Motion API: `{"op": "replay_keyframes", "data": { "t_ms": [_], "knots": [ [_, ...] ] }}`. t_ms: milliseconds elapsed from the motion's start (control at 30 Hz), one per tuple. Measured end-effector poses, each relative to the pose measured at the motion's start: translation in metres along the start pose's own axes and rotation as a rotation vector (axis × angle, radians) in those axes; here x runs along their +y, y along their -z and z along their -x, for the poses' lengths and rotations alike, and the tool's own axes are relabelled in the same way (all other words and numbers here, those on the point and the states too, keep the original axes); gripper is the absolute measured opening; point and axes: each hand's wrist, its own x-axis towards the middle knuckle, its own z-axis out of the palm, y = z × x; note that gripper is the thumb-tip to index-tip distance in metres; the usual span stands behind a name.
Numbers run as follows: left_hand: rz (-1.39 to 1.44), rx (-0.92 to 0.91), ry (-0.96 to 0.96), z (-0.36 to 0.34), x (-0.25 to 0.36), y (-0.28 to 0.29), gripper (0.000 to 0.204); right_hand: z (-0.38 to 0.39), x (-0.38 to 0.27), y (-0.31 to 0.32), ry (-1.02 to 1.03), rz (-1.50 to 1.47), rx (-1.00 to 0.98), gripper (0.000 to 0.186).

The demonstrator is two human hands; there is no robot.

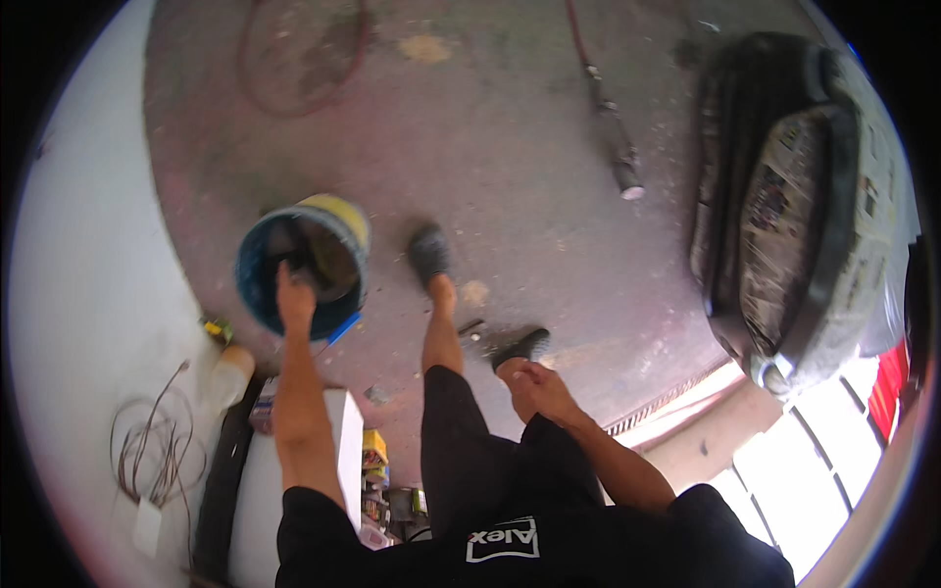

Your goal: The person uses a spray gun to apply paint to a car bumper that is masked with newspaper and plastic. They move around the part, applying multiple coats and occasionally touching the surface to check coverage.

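Observation:
My left hand (293, 294) reaches forward and grips the near rim of a blue bucket (257, 286) with a yellow patch on its far rim. The bucket hangs above a stained concrete floor (510, 147), and its dark inside shows. My right hand (534, 382) hangs by my right thigh with its fingers curled in a loose fist, holding nothing that I can see. Below me are my two dark shoes; the left foot (428, 253) is stepped forward and the right foot (521, 346) is back.
A car body wrapped in paper and plastic masking (794, 216) stands at the right. A hose with a nozzle (613, 127) lies on the floor ahead. At the left are a white wall (88, 294), loose wires (157, 446), a white box (343, 431) and small cans.

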Motion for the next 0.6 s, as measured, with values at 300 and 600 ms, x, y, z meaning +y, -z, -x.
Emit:
{"op": "replay_keyframes", "data": {
  "t_ms": [300, 600],
  "knots": [
    [-0.095, -0.216, -0.028, -0.169, -0.114, -0.064, 0.055, -0.024, 0.020, 0.019, -0.245, 0.010, 0.038, 0.044],
    [0.694, 0.009, 0.453, -0.056, -0.020, 0.077, 0.057, 0.002, -0.069, 0.047, -0.051, -0.016, 0.049, 0.046]
  ]
}}
